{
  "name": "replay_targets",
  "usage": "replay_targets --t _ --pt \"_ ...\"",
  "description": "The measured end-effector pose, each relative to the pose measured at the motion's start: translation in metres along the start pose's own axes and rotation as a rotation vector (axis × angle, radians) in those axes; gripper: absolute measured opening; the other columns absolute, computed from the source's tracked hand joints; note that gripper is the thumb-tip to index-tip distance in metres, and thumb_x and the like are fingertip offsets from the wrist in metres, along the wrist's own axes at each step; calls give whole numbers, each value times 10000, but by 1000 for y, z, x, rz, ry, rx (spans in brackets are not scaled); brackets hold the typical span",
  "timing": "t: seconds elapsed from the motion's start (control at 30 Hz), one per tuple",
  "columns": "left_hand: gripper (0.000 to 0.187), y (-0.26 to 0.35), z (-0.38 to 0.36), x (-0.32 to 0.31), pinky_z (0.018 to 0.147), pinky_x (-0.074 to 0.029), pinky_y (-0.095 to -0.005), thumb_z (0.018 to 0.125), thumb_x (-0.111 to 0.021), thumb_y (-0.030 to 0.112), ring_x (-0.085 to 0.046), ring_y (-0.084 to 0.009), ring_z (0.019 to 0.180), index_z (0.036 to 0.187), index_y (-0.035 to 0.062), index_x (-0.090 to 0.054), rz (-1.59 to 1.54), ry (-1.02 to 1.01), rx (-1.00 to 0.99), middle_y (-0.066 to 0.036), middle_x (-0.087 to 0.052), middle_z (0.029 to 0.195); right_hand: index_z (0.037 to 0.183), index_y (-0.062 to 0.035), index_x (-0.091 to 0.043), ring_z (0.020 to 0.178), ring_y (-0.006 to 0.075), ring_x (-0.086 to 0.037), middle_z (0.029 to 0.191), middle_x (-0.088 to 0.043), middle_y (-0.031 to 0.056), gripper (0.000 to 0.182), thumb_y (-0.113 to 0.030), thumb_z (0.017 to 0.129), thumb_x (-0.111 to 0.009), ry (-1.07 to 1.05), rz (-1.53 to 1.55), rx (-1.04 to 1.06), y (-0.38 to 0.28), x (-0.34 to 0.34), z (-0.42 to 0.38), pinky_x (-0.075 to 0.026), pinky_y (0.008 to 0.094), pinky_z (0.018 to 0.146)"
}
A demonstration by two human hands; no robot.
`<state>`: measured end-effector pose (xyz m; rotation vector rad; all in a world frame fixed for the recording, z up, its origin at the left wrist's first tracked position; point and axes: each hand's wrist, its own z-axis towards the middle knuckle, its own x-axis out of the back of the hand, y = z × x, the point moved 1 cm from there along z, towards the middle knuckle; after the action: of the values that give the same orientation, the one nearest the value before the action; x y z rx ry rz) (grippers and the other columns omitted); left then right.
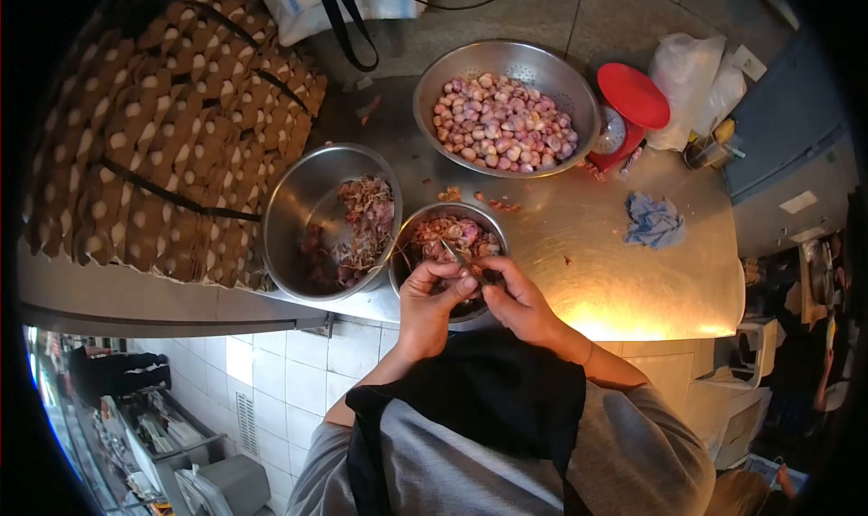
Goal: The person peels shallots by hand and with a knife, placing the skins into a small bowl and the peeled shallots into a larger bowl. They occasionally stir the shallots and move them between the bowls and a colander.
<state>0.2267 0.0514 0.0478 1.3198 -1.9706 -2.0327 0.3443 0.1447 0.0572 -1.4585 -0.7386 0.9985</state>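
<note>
My right hand point(517, 301) is closed around a small knife point(463, 257), its blade slanting up and left over a steel bowl. Close beside it, my left hand point(430, 301) pinches what looks like a shallot, mostly hidden by the fingers. Both hands are over the near rim of the small steel bowl point(494, 216), which holds shallots and loose skins point(457, 231). To the left, a larger steel bowl point(282, 218) contains pale root ends and peelings point(366, 213). Behind them, a steel colander point(425, 109) is heaped with pinkish peeled shallots point(506, 123).
Stacked egg trays point(172, 145), bound with dark straps, stand at the left. A red kitchen scale point(633, 98), plastic bags point(692, 91) and a crumpled blue cloth point(654, 220) are at the right of the steel table point(579, 272). Skin scraps point(502, 206) lie near the small bowl.
</note>
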Motion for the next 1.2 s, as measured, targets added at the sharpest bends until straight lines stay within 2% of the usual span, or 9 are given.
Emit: replay_targets --t 0.2,0.3,0.5,0.7,0.8,0.83,0.93,1.07,1.2 --pt "165 0 2 -3 732 -497 -280 824 -540 4 -565 -142 855 984 44 -536 -14 1 49 -50 -571 943 1063 -81 -352 440 38 -300 564 -338 -37 185 -178 916 -411 -7 278 -96 3 1 6 -239 172 404" --pt "177 0 4 -5 754 -486 -272 841 -522 24 -554 -134 882 1017 44 -533 -14 -1 86 -42 -566 959 1057 -92 -345 440 47 -318 564 -348 -24 171 -182 921 -397 6 392 -188 5 5 6 -252 174 402" --pt "194 -5 6 -2 773 -473 -276 852 -516 50 -542 -130 904 1046 50 -520 88 -16 56 -29 -559 975 1041 -92 -337 442 45 -312 570 -339 -26 161 -184 921 -393 -7 283 -150 2 1 6 -251 174 398" --pt "205 4 3 -3 763 -472 -283 865 -497 72 -547 -140 893 1070 64 -509 -58 -55 167 -35 -551 998 1054 -79 -341 468 44 -325 615 -359 -20 183 -188 920 -400 118 251 -149 8 13 11 -268 176 412" --pt "214 14 2 -7 768 -469 -284 874 -481 83 -549 -143 892 1088 81 -502 -108 -55 151 -36 -550 1000 1107 -75 -322 479 47 -331 633 -365 -19 232 -185 919 -402 143 204 -175 6 18 10 -282 178 426" --pt "218 15 3 -6 771 -467 -284 876 -479 88 -548 -143 895 1093 86 -500 -126 -33 168 -34 -549 1003 1248 -69 -286 481 44 -318 623 -348 -29 361 -175 921 -396 153 183 -138 7 16 9 -290 176 440" --pt "222 16 5 -4 779 -460 -280 878 -477 93 -544 -139 904 1099 97 -497 -162 5 192 -27 -545 1013 1335 -81 -250 483 39 -300 604 -321 -42 442 -158 923 -388 27 130 -97 -5 9 3 -295 170 456" --pt "191 14 5 -2 776 -459 -279 853 -523 80 -543 -131 879 1043 81 -510 -189 35 150 -15 -542 956 1327 -99 -311 495 26 -316 595 -341 -58 420 -136 918 -396 -44 106 -169 4 7 -6 -296 162 460" --pt "158 13 4 -2 752 -469 -274 820 -568 50 -538 -124 841 967 69 -516 -180 74 95 -9 -536 900 1319 -70 -322 570 40 -409 735 -480 -21 432 -135 906 -431 -82 11 -166 7 6 -9 -370 181 524"
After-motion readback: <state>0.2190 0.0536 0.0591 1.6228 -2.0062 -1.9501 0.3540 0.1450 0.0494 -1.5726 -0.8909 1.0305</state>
